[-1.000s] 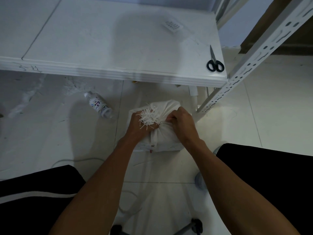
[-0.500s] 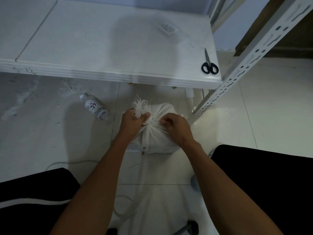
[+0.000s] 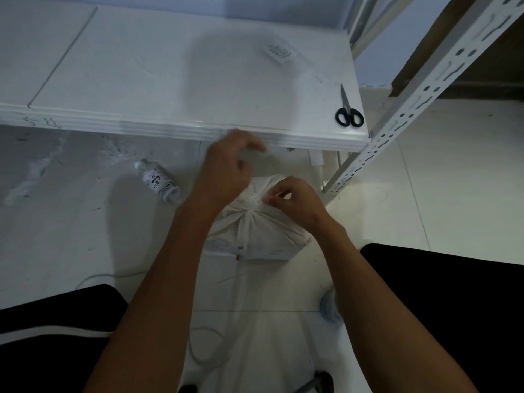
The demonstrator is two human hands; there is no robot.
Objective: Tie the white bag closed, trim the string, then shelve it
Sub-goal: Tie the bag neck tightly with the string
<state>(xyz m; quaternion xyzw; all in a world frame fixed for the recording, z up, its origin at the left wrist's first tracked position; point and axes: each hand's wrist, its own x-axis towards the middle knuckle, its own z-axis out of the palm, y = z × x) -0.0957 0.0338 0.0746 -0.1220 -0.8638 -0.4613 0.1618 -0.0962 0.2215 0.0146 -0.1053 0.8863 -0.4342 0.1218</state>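
Observation:
The white bag (image 3: 256, 236) sits on the floor tiles just in front of the shelf, its top gathered into a neck. My right hand (image 3: 297, 202) pinches the gathered neck between thumb and forefinger. My left hand (image 3: 229, 165) is lifted above the bag's far side, blurred, with its fingers curled; whether it holds anything is unclear. The bag's frayed top is hidden behind that hand. Loose white string (image 3: 195, 350) loops on the floor near my knees. Black-handled scissors (image 3: 349, 114) lie on the white shelf board (image 3: 170, 80) near its right corner.
A small plastic bottle (image 3: 160, 182) lies on its side on the floor left of the bag. A perforated white shelf upright (image 3: 411, 109) slants at the right. A bluish-white round object (image 3: 329, 307) shows beside my right forearm. A paper label (image 3: 279, 51) lies on the shelf.
My left hand has let go of the frayed bag top and risen up and back toward the shelf edge. My right hand stays at the bag's neck.

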